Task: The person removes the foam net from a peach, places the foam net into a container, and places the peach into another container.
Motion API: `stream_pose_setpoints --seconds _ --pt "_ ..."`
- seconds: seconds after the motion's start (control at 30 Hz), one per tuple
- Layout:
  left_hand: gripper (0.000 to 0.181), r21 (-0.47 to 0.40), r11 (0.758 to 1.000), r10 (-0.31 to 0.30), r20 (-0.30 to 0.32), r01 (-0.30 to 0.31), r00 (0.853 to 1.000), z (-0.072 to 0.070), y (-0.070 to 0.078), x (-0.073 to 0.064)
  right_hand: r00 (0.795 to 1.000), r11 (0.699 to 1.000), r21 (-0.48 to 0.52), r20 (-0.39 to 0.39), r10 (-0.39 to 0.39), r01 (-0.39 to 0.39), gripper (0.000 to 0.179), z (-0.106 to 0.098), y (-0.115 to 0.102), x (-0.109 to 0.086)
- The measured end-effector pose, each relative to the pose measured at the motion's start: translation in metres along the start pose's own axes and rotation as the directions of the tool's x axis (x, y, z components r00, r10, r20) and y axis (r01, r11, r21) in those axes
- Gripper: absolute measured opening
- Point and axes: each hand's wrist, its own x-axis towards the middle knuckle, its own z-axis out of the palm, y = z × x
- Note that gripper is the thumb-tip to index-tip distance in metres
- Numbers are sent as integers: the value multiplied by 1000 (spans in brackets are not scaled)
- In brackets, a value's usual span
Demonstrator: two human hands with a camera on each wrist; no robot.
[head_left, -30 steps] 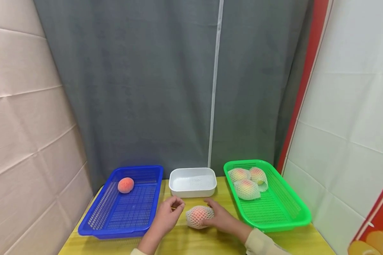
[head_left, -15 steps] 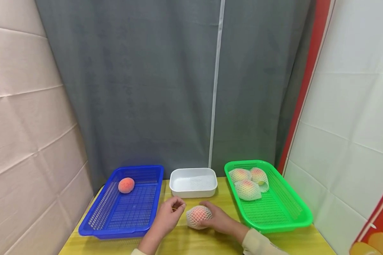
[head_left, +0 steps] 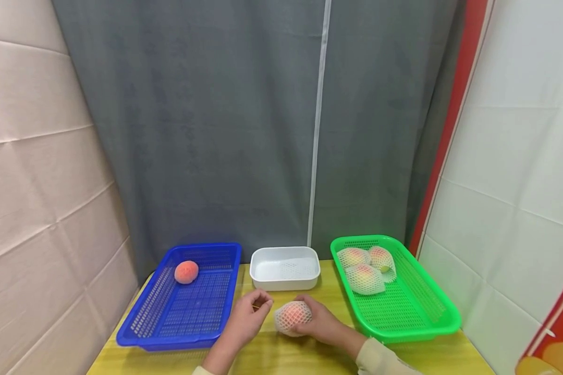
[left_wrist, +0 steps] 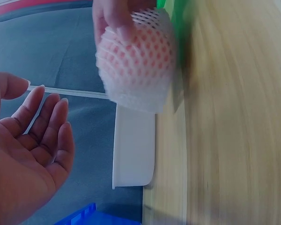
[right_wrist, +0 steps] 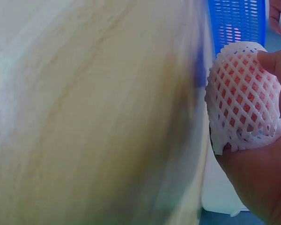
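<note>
fingers (left_wrist: 119, 18) of the right hand (head_left: 321, 320) are curled snugly round a foam-netted peach (head_left: 292, 319), held on the near side of the white plastic tub (head_left: 285, 285). i can't tell whether that fruit touches the yellow wood-grain table (head_left: 281, 360) under the tub. the right wrist view gives what the head view is too coarse for: the net's diamond mesh, red skin showing through, and a ragged hem by the palm.

the left hand (head_left: 247, 317) is also on the near side of the tub, towards its left end. from the head view i get mostly its back, thumb and forefinger tips close together; the left wrist view turns up a bare palm, fingers loosely bent and the thumb standing apart.

only the head view looks down into the tub, where some white meshy stuff (head_left: 296, 267) lies, too faint to name; the left wrist view shows its smooth outer wall.

left of the tub is a blue slotted basket (head_left: 190, 312) with one unwrapped peach (head_left: 186, 272) in it. right of the tub, a green perforated basket (head_left: 405, 310) has three netted peaches (head_left: 363, 278) bunched together, plain only in the head view. a grey curtain (head_left: 216, 130) hangs behind the tub.
</note>
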Motion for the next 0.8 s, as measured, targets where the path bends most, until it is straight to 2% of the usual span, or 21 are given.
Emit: stream_pose_setpoints --seconds 0.2,0.37,0.6,0.8 --pt "8 -26 999 16 -43 -17 999 -3 2 -1 998 999 9 -51 -31 31 72 -11 -15 -1" --pt "6 -37 999 15 -94 -18 995 -7 5 -1 994 996 26 -73 -87 89 71 -27 -41 -2" --pt "4 -95 995 8 -112 -19 994 -11 7 1 987 991 10 -92 -134 135 71 -47 -76 -11" --pt "7 -169 982 67 -128 -88 990 -13 11 2 982 986 -5 -88 -167 167 70 -59 -96 -18"
